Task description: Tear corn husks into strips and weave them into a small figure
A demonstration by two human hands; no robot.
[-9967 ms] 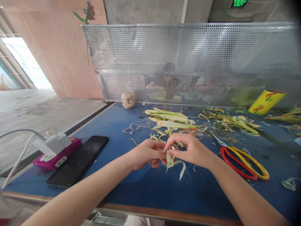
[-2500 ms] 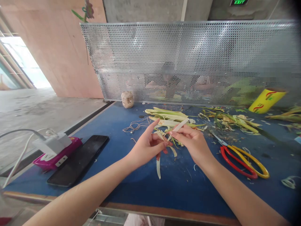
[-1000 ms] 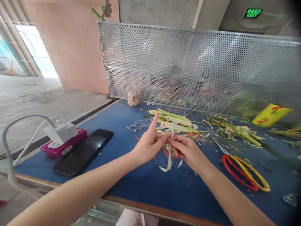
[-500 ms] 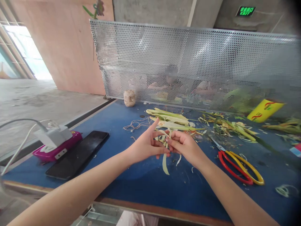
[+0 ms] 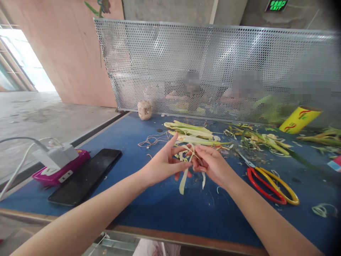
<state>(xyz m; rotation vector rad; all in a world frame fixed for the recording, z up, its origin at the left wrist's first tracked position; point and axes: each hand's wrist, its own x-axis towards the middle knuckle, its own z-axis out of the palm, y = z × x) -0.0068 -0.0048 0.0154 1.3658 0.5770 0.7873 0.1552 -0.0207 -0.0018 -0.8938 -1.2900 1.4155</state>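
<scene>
Both my hands meet over the middle of the blue table (image 5: 170,213), working pale yellow leaf strips (image 5: 184,174) that hang down between them. My left hand (image 5: 163,163) pinches the strips with thumb and lower fingers, its index finger stretched out toward the far side. My right hand (image 5: 211,164) is closed on the same strips from the right, fingers curled. A pile of green and pale leaf blades (image 5: 193,133) lies just beyond my hands.
Red and yellow scissors (image 5: 269,179) lie to the right. A black phone (image 5: 86,176) and a pink power bank with a white charger (image 5: 57,164) sit at the left. A twine ball (image 5: 144,109), a yellow roll (image 5: 299,119) and a perforated metal screen (image 5: 213,67) line the back; people sit behind it.
The strips have been turned and re-gripped between my hands; ten seconds ago both hands were closed round a folded bundle, now my left index finger points out and loose ends hang down.
</scene>
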